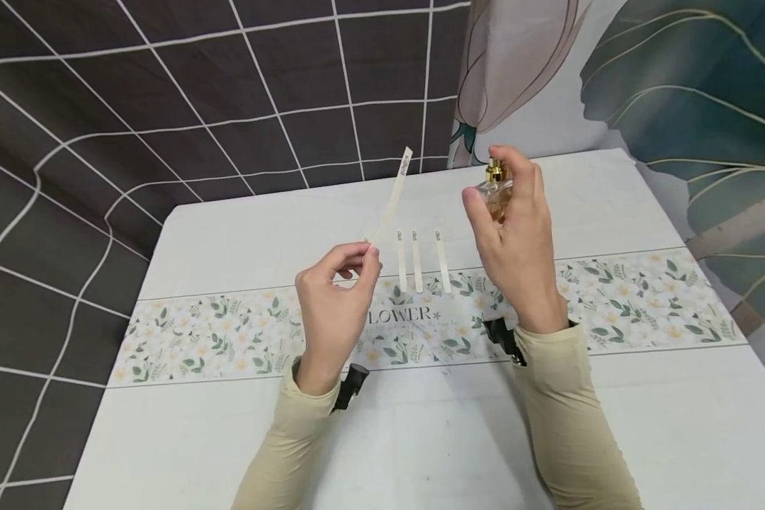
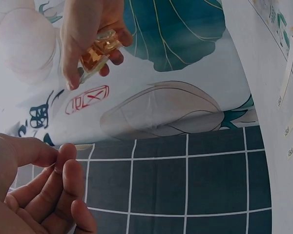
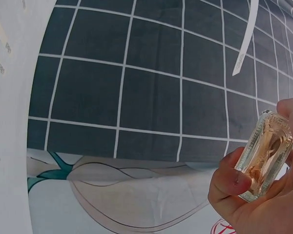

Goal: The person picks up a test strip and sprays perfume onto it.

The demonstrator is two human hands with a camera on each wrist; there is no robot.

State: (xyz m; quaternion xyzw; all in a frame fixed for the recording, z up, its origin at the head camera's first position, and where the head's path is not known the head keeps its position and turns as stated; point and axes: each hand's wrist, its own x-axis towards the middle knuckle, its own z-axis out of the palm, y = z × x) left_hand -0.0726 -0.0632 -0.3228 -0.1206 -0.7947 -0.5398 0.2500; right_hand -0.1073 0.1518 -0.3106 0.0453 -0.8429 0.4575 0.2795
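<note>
Evidently both hands are busy above the table. The left hand pinches a strip between thumb and forefinger, its other fingers curled loosely, and the strip slants up from the fingertips, its printed end uppermost. The right hand grips a bottle of amber liquid, thumb on one side, forefinger bent over the gold sprayer. Bottle and strip are apart, the bottle to the right with its sprayer about level with the strip's upper part. Below them, three strips lie side by side across the upper edge of a floral band; the left wrist view shows a fourth, which the left hand mostly hides in the head view. That hand also covers the start of the lettering. Behind the table hang a dark grid cloth and a leaf-patterned cloth.
</note>
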